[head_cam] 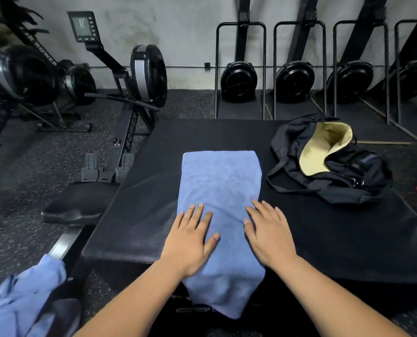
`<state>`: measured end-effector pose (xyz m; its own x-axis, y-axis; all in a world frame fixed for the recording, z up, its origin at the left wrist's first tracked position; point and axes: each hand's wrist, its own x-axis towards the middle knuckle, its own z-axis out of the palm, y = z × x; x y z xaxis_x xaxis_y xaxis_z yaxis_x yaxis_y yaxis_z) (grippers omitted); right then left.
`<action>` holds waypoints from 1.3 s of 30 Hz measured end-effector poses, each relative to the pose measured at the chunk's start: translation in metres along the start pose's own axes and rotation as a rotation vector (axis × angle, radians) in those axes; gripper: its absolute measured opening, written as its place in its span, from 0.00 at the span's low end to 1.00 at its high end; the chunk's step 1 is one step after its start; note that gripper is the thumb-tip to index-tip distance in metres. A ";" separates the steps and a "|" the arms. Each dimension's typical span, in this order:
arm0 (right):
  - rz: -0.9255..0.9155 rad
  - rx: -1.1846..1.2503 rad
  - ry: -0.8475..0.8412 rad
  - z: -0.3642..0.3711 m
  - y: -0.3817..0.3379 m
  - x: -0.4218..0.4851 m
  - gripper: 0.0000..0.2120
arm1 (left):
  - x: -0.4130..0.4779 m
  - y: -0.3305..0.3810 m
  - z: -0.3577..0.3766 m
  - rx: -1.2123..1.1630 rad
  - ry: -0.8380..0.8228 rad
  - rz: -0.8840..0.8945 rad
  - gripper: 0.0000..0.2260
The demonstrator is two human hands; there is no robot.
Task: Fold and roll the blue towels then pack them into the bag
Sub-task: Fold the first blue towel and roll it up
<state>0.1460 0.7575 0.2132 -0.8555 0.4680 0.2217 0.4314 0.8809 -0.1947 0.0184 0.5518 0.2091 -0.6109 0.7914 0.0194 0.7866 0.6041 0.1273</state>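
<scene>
The left hand point(190, 237) and right hand point(268, 237) lay flat on the towel point(222, 181), fingers straight, gripping nothing, probably smoothing it for rolling; the bag point(329, 164) gaped open right of the towel.

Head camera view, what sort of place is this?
Probably a gym: a rowing machine with a monitor on the left, more rowers stored upright against the wall, and speckled rubber flooring.
</scene>
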 end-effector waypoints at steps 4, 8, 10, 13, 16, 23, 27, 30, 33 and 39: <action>0.020 -0.002 -0.177 -0.001 0.007 0.002 0.30 | 0.013 -0.009 -0.012 0.049 -0.083 -0.062 0.35; 0.109 0.082 -0.023 0.000 0.008 0.004 0.28 | 0.027 -0.019 -0.013 0.037 -0.095 -0.129 0.36; 0.060 0.040 0.024 0.004 0.008 0.001 0.26 | 0.021 -0.020 -0.007 -0.016 0.059 -0.123 0.36; -0.016 0.060 0.079 0.005 0.008 0.000 0.23 | 0.014 -0.022 -0.002 -0.160 0.339 -0.050 0.27; -0.058 0.122 0.124 0.006 0.012 -0.001 0.21 | 0.013 -0.028 -0.002 -0.288 0.412 0.034 0.23; 0.094 0.348 0.278 0.004 0.019 -0.002 0.05 | 0.014 -0.029 -0.001 -0.380 0.300 0.035 0.26; 0.365 0.384 0.357 -0.007 0.015 -0.006 0.12 | 0.011 -0.031 -0.004 -0.457 0.304 0.070 0.25; 0.229 0.377 0.334 -0.012 0.012 -0.011 0.09 | 0.004 -0.030 -0.007 -0.484 0.348 0.143 0.19; -0.257 0.263 0.230 -0.012 0.005 -0.021 0.09 | -0.008 -0.031 -0.008 -0.453 0.279 0.236 0.16; -0.418 0.260 0.008 -0.006 0.004 -0.024 0.18 | -0.013 -0.034 -0.014 -0.515 0.223 0.215 0.17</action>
<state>0.1699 0.7501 0.2127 -0.9374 0.0800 0.3388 -0.0345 0.9471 -0.3191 -0.0013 0.5200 0.2187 -0.4902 0.8188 0.2986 0.7847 0.2655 0.5602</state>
